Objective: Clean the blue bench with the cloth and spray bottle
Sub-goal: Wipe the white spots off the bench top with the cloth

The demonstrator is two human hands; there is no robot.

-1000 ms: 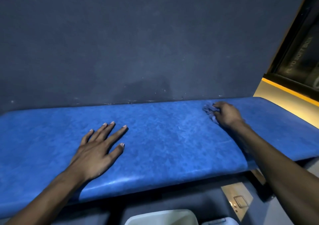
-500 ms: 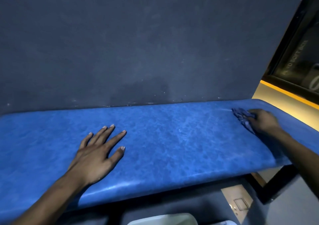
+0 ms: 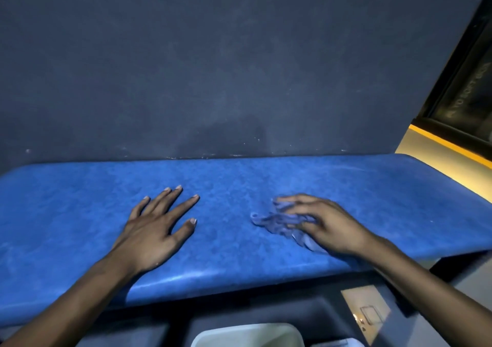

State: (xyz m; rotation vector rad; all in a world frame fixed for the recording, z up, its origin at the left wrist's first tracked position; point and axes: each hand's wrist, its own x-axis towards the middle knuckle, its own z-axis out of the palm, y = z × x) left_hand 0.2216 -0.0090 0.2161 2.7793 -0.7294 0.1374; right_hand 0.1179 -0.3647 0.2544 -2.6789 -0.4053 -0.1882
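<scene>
The blue bench (image 3: 80, 208) runs across the view against a dark wall. My left hand (image 3: 157, 227) lies flat on its top, left of centre, fingers spread, holding nothing. My right hand (image 3: 327, 224) presses a crumpled pale blue cloth (image 3: 277, 220) onto the bench just right of centre, fingers bent over it. The cloth sticks out to the left of that hand. No spray bottle is in view.
A dark grey wall (image 3: 239, 67) rises right behind the bench. A white container rim (image 3: 247, 333) shows below the bench's front edge. A metal floor plate (image 3: 367, 312) lies at lower right. A dark window frame with a yellow ledge (image 3: 447, 144) stands at far right.
My right hand has swept the cloth from the bench's far right end leftward and nearer, to just right of centre. The left hand has stayed flat in place.
</scene>
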